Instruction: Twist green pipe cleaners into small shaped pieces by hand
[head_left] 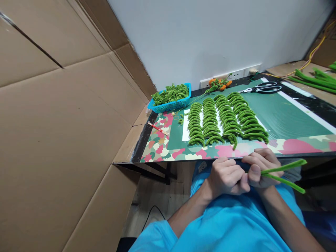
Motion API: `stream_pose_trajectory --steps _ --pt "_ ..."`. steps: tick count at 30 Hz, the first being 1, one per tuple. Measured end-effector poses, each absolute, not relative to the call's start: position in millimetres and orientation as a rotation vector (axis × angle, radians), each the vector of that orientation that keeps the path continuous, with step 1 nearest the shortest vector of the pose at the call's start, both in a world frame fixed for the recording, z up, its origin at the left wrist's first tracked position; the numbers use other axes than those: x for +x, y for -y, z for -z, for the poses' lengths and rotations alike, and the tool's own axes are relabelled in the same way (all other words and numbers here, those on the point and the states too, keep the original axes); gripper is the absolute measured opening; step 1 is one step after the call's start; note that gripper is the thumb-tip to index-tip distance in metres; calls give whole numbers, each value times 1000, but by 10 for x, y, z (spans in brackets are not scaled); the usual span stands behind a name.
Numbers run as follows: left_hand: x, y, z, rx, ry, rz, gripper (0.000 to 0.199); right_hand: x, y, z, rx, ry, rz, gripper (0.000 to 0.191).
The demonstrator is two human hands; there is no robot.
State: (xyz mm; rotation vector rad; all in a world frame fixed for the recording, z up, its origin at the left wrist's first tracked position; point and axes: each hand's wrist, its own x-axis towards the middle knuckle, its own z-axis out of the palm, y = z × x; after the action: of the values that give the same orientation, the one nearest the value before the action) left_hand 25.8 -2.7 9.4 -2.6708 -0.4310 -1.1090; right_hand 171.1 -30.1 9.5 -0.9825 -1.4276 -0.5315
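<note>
At the upper centre-left of the frame, a blue perforated plastic basket [173,106] heaped with curled green fuzzy pieces [172,93] stands on the bench [321,109]. Just right of it, four columns of curved green fuzzy strips [210,120] lie over a white sheet [186,131], with orange flowers on green stems [220,84] behind them. Below, at the bench's near edge, the left hand [228,176] is curled closed beside the right hand [265,166]; whether its fingers grip anything is hidden. The right hand's fingers are pinched together on two straight green fuzzy stems [287,166], at the lower right of the frame. The stems' long axes run roughly sideways, fanning apart rightward from that pinch, so the right hand is nearer and the left lies beyond their gripped end. Farther up and right are black-handled scissors [266,88] and loose green fuzzy lengths [313,81].
</note>
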Motion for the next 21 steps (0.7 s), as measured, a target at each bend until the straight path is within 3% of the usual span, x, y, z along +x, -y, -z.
stream_pose_trajectory --steps 4,12,21 --pt "246 21 -31 -2693 439 941 38 1708 306 -98 -999 1430 523 33" --pt "272 -32 38 -2619 352 1220 31 1712 297 -112 -979 1434 546 33" --pt "278 -21 15 -2602 387 1296 33 1709 296 -73 -978 1419 532 32"
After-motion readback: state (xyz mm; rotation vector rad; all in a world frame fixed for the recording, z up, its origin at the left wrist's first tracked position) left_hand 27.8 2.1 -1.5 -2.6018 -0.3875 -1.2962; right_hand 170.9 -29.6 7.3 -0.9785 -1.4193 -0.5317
